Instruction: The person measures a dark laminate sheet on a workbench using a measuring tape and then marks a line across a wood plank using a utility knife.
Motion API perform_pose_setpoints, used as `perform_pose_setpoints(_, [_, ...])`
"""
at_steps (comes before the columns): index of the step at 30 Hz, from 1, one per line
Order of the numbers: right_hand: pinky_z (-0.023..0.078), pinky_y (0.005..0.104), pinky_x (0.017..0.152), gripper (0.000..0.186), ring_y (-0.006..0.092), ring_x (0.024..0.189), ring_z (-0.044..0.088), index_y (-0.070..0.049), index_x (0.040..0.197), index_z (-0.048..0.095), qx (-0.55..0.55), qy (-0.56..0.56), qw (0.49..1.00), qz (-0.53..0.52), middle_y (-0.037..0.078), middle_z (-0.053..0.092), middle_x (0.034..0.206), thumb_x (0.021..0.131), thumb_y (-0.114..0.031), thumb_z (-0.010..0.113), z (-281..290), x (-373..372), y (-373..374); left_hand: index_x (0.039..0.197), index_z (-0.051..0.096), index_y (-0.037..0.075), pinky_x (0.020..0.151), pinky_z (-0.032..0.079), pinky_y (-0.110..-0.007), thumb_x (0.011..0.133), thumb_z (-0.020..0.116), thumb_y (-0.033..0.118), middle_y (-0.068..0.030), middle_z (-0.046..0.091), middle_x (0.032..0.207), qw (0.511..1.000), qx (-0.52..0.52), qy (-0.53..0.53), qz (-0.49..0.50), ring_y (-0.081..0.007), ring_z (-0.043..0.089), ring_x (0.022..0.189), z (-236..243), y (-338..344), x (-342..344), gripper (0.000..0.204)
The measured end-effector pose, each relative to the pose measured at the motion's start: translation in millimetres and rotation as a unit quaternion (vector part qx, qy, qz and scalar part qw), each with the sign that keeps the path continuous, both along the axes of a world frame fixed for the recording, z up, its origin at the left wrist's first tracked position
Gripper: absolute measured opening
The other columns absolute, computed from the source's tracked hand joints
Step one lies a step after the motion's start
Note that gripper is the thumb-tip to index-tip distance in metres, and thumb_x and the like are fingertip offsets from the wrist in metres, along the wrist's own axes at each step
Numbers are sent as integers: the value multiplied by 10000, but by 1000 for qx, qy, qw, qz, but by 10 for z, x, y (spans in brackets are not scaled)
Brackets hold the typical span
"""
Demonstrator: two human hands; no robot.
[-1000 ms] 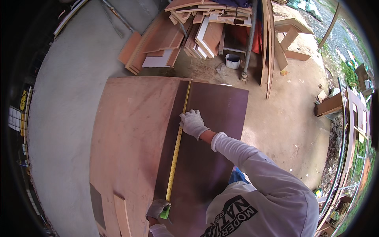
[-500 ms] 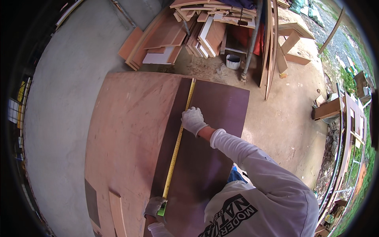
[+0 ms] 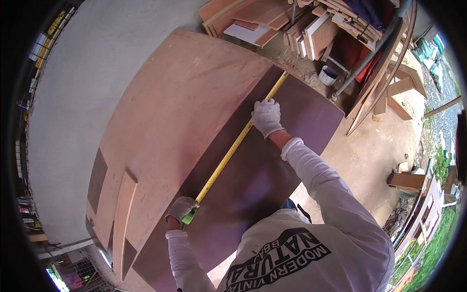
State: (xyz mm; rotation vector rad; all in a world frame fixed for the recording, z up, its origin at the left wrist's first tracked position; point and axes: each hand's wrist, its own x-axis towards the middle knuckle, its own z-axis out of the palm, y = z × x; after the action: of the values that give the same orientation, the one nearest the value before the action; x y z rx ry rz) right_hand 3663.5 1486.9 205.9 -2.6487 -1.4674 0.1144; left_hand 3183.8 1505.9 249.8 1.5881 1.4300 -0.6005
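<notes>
A yellow tape measure blade point(image 3: 228, 155) lies stretched along the edge where a light plywood sheet point(image 3: 180, 112) overlaps a dark brown sheet point(image 3: 262, 175). My left hand point(image 3: 180, 208), in a white glove, grips the green tape measure case point(image 3: 188, 217) at the near end. My right hand point(image 3: 266, 116), also gloved, presses down on the blade farther along, fingers curled over it. The blade's far tip reaches the sheets' far edge point(image 3: 284, 75).
A narrow wooden strip point(image 3: 124, 219) lies on the light sheet at the near left. Stacked boards and offcuts point(image 3: 292, 24) pile up beyond the sheets, beside a small white bucket point(image 3: 329, 75) and a leaning pipe point(image 3: 369, 53). Concrete floor point(image 3: 82, 97) lies to the left.
The view has tilted and come closer to the sheets. My right hand stays on the blade and my left hand keeps hold of the case.
</notes>
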Motion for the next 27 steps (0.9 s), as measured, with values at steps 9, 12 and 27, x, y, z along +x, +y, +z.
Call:
perform_pose_setpoints(9, [506,436,871,346,294,1119,650,-109,1124,771,-5,42,999,5,118,707,1159,930,-388,702,36,-63,111,949,818,36,660,529,-365,885,767,241,-75,745,778,999,19,4,26,-179,677,680,-79,-67,-160,220])
perform_pose_setpoints(12, [526,451,881,345,312,1092,654,-93,1054,770,10,50,999,9,135,715,1108,939,-411,701,-8,28,106,943,820,34,657,525,-363,883,778,229,-67,743,773,999,13,14,30,-169,672,679,-86,-24,-78,209])
perform_pose_setpoints(27, [517,444,848,346,282,1082,666,-107,1104,772,18,58,998,-1,100,733,1099,951,-406,690,51,461,183,937,802,15,657,522,-377,878,790,242,-83,727,753,999,29,-5,15,-188,675,670,-201,44,-281,234])
